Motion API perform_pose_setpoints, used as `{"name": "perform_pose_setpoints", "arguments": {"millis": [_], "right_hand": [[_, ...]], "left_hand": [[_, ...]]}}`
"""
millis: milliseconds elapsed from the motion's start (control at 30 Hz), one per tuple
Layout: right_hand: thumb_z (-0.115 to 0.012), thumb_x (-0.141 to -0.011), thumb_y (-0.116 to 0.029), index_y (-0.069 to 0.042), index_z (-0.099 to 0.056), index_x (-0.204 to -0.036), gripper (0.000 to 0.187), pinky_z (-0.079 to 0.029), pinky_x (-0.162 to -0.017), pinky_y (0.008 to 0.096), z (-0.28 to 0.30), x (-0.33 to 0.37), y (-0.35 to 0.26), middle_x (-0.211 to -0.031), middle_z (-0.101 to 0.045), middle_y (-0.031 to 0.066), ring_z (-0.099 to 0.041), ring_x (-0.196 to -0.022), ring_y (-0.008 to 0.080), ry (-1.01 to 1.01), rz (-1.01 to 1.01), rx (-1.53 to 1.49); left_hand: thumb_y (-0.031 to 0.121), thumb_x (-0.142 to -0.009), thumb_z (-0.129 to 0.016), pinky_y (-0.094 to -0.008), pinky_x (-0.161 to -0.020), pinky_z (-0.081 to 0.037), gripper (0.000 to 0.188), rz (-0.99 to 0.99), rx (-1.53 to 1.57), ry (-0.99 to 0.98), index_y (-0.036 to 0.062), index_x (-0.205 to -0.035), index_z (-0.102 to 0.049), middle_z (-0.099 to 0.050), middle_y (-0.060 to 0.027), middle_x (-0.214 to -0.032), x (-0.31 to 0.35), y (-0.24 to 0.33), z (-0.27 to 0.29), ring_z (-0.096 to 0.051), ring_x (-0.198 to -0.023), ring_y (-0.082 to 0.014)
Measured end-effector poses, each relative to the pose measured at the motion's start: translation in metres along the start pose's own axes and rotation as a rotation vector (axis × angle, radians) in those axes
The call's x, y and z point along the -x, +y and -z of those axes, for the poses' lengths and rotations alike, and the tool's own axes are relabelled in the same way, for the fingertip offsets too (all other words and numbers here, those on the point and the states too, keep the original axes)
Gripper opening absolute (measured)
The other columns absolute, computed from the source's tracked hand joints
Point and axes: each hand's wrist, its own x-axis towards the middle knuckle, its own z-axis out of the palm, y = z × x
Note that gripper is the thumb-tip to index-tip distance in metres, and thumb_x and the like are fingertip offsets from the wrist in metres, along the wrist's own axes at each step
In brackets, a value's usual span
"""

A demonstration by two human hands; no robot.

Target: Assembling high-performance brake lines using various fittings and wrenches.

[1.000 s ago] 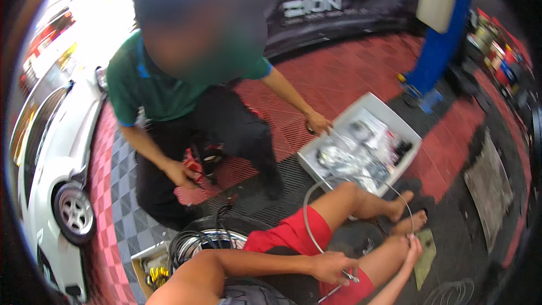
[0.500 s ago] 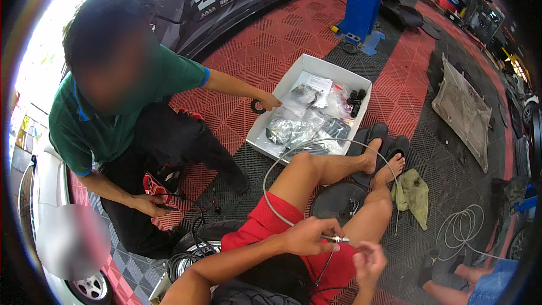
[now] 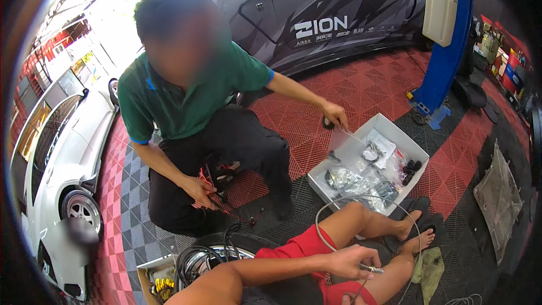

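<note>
My left hand is closed on a thin grey hose, close to its metal end fitting. From there the hose loops up over my knees and drops on the right. At the lower edge, only the fingertips of my right hand show, drawn together below the fitting. A thin line runs down to them, but what they grip is not clear. Across from me, a person's hand holds a clear plastic bag over a white box. Their other hand holds a dark cable.
Bagged parts and papers lie inside the box. Beside my left arm are a wheel, coiled black cables and a carton. A blue lift post stands behind, near a dark car. A rag lies by my feet.
The view has swung left and up. My right hand has dropped to the lower edge, while my left still holds the hose. The other person has lifted the plastic bag from the box.
</note>
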Motion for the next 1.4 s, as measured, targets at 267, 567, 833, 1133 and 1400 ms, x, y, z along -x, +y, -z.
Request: {"name": "perform_pose_setpoints", "arguments": {"millis": [267,567,833,1133,1400], "right_hand": [[-0.061,-0.095,-0.036,0.003,-0.063,-0.092,0.039,-0.047,-0.058,0.0427,-0.003,0.006,0.005,-0.063,-0.061,0.0166,-0.062,-0.059,0.0320,-0.020,0.068,0.063],[-0.072,-0.089,-0.028,0.002,-0.055,-0.124,0.050,-0.051,-0.072,0.0319,0.006,0.016,-0.002,-0.092,-0.067,0.0118,-0.064,-0.083,0.0188,-0.051,-0.144,-0.077],[-0.073,-0.088,-0.019,0.004,-0.041,-0.136,0.063,-0.052,-0.075,0.0308,0.005,0.017,0.002,-0.103,-0.062,0.0140,-0.061,-0.085,0.0191,-0.020,-0.079,-0.249],[-0.071,-0.090,-0.018,0.001,-0.037,-0.140,0.063,-0.047,-0.052,0.0242,-0.003,0.018,0.012,-0.083,-0.060,0.0062,-0.055,-0.064,0.0111,-0.036,-0.019,-0.318],[-0.067,-0.091,-0.012,0.000,-0.036,-0.142,0.061,-0.048,-0.058,0.0228,-0.003,0.024,-0.011,-0.085,-0.063,0.0072,-0.056,-0.063,0.0114,-0.061,-0.055,-0.490]], "left_hand": [[0.021,-0.084,-0.075,-0.0346,-0.074,-0.053,0.034,0.002,0.013,0.022,0.0003,-0.106,-0.061,-0.071,-0.0122,-0.087,0.006,-0.006,0.000,-0.069,-0.083,-0.0218],[0.025,-0.082,-0.075,-0.0358,-0.075,-0.053,0.036,-0.050,-0.036,0.080,0.0009,-0.106,-0.062,-0.071,-0.0117,-0.087,0.004,-0.017,0.002,-0.069,-0.082,-0.0223],[0.025,-0.081,-0.076,-0.0360,-0.075,-0.053,0.037,0.004,-0.029,0.053,0.0015,-0.106,-0.062,-0.070,-0.0124,-0.088,0.002,-0.023,0.003,-0.068,-0.082,-0.0232],[0.028,-0.081,-0.076,-0.0370,-0.078,-0.052,0.039,-0.024,-0.050,0.091,0.0013,-0.106,-0.063,-0.069,-0.0121,-0.093,0.002,-0.026,0.004,-0.067,-0.087,-0.0239],[0.029,-0.082,-0.076,-0.0358,-0.077,-0.052,0.039,-0.008,-0.020,0.076,0.0013,-0.106,-0.063,-0.070,-0.0110,-0.093,0.002,-0.026,0.006,-0.067,-0.087,-0.0215]]}}
